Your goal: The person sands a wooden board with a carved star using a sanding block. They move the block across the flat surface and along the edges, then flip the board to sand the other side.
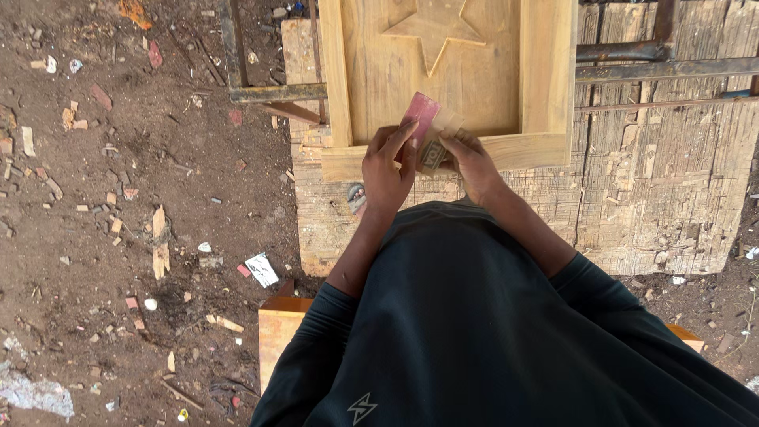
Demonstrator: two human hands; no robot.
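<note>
Your left hand (387, 166) pinches a reddish sheet of sandpaper (421, 115) against the lower rail of the pale wooden panel (443, 75). Your right hand (470, 158) grips a small folded pad (433, 154) beside it. Panel rests on the worn plank bench (656, 190), carved star (433, 28) above.

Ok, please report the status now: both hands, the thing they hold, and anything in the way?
Left hand and right hand both closed on folded reddish sandpaper. Held over wooden star panel, near lower rail. Nothing blocking.
</note>
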